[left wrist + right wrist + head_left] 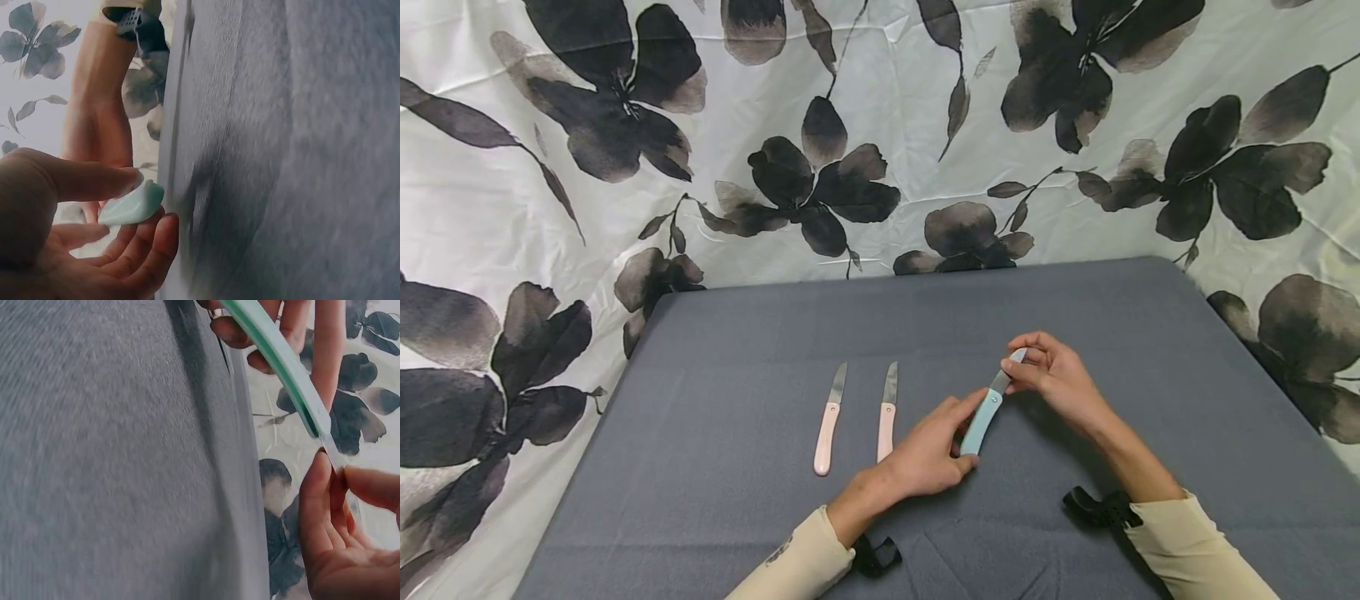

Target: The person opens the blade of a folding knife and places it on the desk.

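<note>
A folding knife with a light blue handle [981, 425] is held between both hands, tilted with its blade up and to the right. My left hand [928, 450] grips the handle between thumb and fingers; in the left wrist view the handle's end [140, 203] shows between them. The blade [1001, 382] is pinched near its tip by the thumb and fingers of my right hand [1056, 379]. From the right wrist view, the slotted edge of the curved handle [281, 359] is visible, and the right fingertips [322, 465] meet at the blade.
Two pink-handled knives lie unfolded on the grey table [737, 500], left of the hands. One pink knife [825, 437] is fully visible; the other pink knife [887, 417] is partly covered by the left hand. A floral cloth [925, 100] hangs behind the table.
</note>
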`<action>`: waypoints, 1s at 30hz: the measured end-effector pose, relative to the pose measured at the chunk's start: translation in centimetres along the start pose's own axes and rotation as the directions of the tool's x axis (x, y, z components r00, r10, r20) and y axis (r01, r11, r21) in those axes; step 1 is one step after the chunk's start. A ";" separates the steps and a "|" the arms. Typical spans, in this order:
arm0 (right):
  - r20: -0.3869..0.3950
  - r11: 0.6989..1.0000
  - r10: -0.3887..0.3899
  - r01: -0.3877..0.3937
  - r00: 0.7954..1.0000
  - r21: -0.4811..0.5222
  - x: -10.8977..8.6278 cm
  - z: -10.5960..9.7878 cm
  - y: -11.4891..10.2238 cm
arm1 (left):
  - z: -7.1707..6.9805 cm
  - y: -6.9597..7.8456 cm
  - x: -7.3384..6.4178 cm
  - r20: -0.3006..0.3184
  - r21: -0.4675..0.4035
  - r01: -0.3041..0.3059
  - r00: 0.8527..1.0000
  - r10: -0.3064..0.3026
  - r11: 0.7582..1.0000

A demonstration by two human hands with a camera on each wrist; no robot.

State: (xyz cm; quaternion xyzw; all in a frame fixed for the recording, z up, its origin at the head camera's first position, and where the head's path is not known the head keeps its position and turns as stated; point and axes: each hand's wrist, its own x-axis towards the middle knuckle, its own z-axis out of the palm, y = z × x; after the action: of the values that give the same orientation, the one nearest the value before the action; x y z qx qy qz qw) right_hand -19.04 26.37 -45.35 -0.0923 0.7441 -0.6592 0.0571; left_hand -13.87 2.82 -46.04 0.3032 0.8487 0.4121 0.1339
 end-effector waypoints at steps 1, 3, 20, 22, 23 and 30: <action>-0.013 1.000 0.002 -0.001 1.000 0.025 0.1 0.2 0.0 | 0.1 0.1 -0.1 0.002 -0.005 0.000 1.000 0.000 1.000; -0.039 0.998 0.004 -0.002 0.999 0.056 0.2 0.7 0.1 | 0.3 0.2 -0.2 -0.005 0.006 -0.008 1.000 0.008 1.000; -0.151 0.987 0.072 -0.092 0.986 -0.135 0.4 2.7 0.1 | 0.8 0.6 -1.2 -0.082 0.110 0.057 0.995 -0.048 0.992; -0.151 0.982 0.069 -0.094 0.986 -0.163 0.4 2.8 0.1 | 0.9 0.6 -1.3 -0.084 0.117 0.066 0.995 -0.056 0.991; -0.149 0.979 0.068 -0.095 0.986 -0.178 0.4 2.8 0.2 | 0.9 0.6 -1.3 -0.087 0.126 0.069 0.995 -0.058 0.990; -0.138 0.911 0.039 -0.092 0.990 -0.402 0.3 2.9 0.2 | 1.1 0.5 -1.3 -0.096 0.179 0.098 0.992 -0.081 0.979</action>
State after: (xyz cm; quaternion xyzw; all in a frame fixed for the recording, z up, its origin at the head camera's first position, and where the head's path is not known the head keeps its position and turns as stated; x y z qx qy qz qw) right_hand -18.71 23.50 -45.87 -0.0351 0.8698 -0.4920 0.0112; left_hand -12.11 2.92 -46.32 0.2571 0.9010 0.3386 0.0861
